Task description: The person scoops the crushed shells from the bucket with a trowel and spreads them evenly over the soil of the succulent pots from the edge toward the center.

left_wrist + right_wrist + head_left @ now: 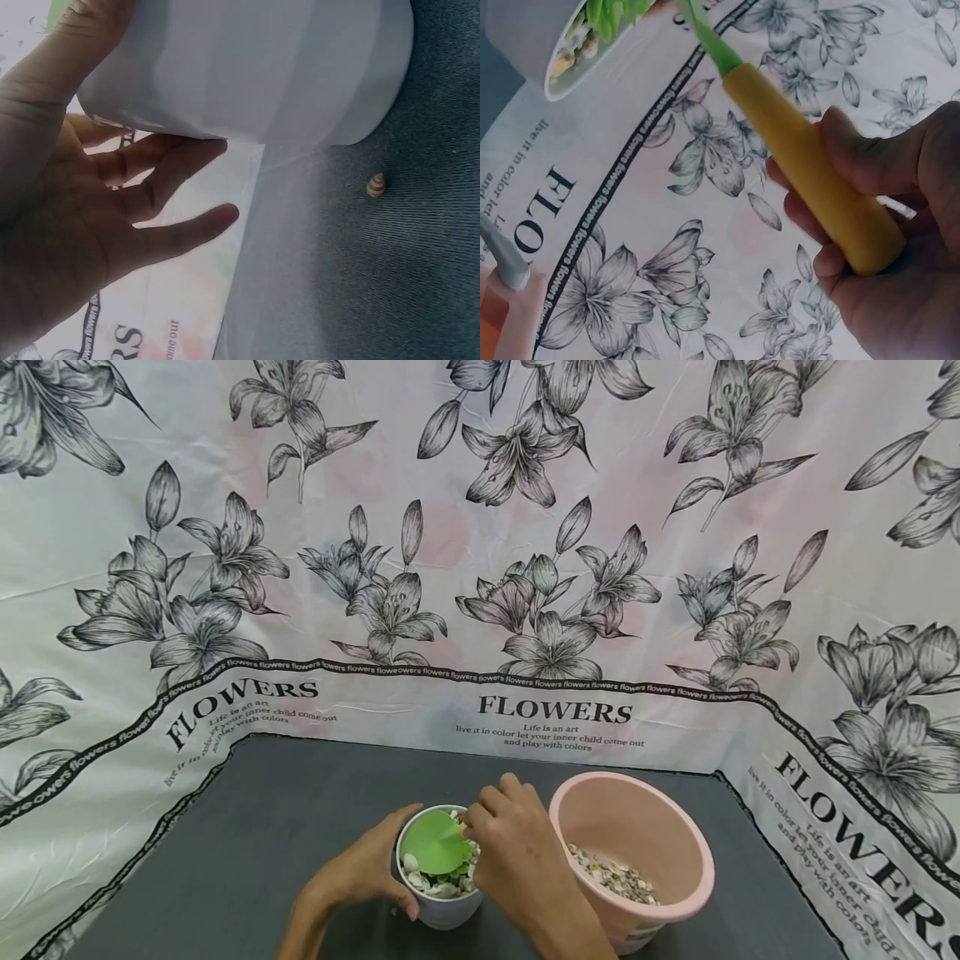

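A small white pot (pixel 444 913) stands on the dark surface, holding pale pebbles or shells (pixel 441 888) and green leaves. My left hand (pixel 367 867) grips its left side, thumb in front and fingers behind; in the left wrist view the lower fingers are spread apart, partly off the pot wall (pixel 247 67). My right hand (pixel 517 847) holds a toy trowel by its yellow handle (pixel 810 165). The trowel's green blade (pixel 433 843) is over the pot's opening, above the pebbles and leaves. My right hand hides part of the pot's right rim in the head view.
A larger pink tub (pixel 630 827) stands right of the pot, with small shells or gravel (pixel 617 875) at its bottom. One tiny spiral shell (pixel 376 185) lies on the dark tabletop (pixel 300 802). Flower-printed cloth (pixel 555 635) rises around the back and sides.
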### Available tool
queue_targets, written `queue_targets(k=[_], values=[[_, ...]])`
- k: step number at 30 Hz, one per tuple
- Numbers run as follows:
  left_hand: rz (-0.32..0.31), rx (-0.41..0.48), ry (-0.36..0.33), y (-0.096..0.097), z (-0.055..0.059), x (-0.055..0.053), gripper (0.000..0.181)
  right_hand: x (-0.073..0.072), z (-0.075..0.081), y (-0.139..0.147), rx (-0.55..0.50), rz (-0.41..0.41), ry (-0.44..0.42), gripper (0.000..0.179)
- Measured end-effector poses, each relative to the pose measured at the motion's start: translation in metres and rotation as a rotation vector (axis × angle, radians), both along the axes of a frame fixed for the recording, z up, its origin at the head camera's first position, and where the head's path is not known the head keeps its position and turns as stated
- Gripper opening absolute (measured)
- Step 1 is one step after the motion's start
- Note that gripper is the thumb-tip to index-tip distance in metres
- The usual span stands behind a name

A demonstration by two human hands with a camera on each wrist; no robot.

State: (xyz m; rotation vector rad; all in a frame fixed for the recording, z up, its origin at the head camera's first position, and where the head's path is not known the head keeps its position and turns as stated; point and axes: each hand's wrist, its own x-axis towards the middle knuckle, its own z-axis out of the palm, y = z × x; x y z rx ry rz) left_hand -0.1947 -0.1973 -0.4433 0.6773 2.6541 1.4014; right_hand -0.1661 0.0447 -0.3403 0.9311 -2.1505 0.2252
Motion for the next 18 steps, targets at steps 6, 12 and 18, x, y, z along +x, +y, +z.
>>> queue_targets(k=[6,12,18], values=[[0.009,0.004,0.003,0.003,0.001,0.002,0.096,0.0,0.002,0.005,0.029,0.017,0.014,0.02],[0.035,-0.044,-0.046,0.007,0.007,0.002,0.085,-0.005,-0.001,0.012,-0.016,0.046,0.045,0.021],[-0.024,-0.047,-0.099,0.004,0.013,0.003,0.095,-0.006,0.0,0.021,-0.078,0.078,0.021,0.022]])
